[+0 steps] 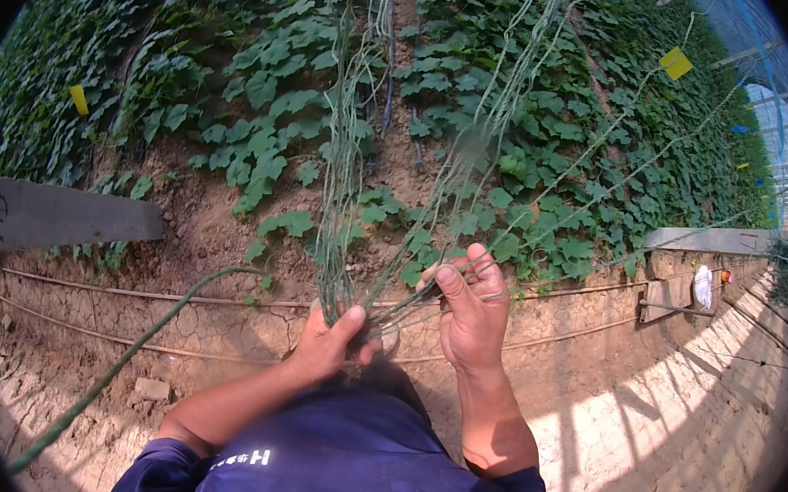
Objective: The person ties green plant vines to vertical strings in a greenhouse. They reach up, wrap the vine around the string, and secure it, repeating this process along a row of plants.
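Observation:
In front of my body, my left hand (335, 337) grips the lower end of a thick bundle of green twine (339, 204), its thumb pressed across the strands. The bundle rises out of the top of the view. A second, looser group of green strands (494, 119) comes down from the upper right and spreads between both hands. My right hand (471, 304) is raised a little higher, with its thumb and fingers closed on several strands. What lies inside either fist is hidden by the fingers.
Leafy vine plants (266, 96) cover the soil bed ahead. A grey slab (80, 213) juts in at left; another slab (711, 241) stands at right. A thick green rope (122, 361) slants across the left. Yellow cards (675, 63) hang among the plants. A brick (153, 389) lies on the ground.

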### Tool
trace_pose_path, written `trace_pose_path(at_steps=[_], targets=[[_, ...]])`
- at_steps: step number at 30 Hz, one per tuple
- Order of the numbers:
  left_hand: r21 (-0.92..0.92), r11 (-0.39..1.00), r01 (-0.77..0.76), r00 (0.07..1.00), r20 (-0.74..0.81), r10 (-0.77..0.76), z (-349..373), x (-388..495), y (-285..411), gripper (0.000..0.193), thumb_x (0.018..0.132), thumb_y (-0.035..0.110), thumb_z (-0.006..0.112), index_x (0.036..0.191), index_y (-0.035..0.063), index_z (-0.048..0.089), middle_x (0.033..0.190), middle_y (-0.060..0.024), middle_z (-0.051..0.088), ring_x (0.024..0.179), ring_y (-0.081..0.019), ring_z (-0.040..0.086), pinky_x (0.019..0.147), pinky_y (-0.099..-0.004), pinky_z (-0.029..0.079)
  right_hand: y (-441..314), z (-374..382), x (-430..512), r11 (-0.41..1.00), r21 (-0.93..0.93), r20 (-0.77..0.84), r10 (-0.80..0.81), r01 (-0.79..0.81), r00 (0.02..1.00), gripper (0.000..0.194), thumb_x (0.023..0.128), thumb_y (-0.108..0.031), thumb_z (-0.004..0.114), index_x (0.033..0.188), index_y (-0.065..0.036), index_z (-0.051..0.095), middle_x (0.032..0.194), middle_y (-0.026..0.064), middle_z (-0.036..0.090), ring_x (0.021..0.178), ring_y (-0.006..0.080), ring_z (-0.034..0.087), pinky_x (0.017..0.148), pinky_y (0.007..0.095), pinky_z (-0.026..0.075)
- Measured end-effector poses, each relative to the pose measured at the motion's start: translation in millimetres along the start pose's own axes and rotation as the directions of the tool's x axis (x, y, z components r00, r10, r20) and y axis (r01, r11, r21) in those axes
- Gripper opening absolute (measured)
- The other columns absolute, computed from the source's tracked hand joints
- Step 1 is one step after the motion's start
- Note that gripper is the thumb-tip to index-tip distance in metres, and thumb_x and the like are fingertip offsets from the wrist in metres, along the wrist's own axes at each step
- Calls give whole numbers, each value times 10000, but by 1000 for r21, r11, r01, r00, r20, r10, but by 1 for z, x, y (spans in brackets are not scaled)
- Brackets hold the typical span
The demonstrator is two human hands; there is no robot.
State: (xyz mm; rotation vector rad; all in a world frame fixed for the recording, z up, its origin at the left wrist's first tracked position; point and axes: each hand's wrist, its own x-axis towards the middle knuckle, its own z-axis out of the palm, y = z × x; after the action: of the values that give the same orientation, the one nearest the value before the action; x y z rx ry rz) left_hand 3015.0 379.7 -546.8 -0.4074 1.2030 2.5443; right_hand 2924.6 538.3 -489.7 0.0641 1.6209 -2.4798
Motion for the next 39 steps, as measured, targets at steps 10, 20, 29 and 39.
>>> trace_pose_path(at_steps=[10,20,29,39], targets=[[-7,999,51,998,-47,-51,-6,-5,0,384,983,374,490,1059,5,565,718,-103,635,528,-121,564,487,-251,458,-4,7,1,977,187,55,94,-102,994,330,866,-8,630,1137,-55,447,939,89,597,837,225,625,733,359,535],[-87,993,77,982,-164,-91,-7,-5,4,333,961,343,542,1039,20,541,750,-96,584,517,-172,570,397,-257,400,-4,6,-4,974,182,57,129,-137,990,224,923,-59,574,1113,-47,457,987,161,643,860,269,665,732,355,561],[-62,996,57,994,-86,-63,-10,-7,6,306,972,340,531,924,38,523,773,-55,582,554,-131,563,474,-247,437,-2,16,2,988,101,63,112,-118,992,272,956,-149,552,1147,-2,426,1176,217,574,1047,285,617,855,379,533],[-29,999,28,998,-53,-29,-7,-6,8,356,984,385,488,1006,47,600,764,-62,629,571,-94,535,479,-217,394,17,30,4,880,343,426,166,-329,889,578,907,-607,449,1277,-163,479,964,125,608,877,258,611,936,455,466]])
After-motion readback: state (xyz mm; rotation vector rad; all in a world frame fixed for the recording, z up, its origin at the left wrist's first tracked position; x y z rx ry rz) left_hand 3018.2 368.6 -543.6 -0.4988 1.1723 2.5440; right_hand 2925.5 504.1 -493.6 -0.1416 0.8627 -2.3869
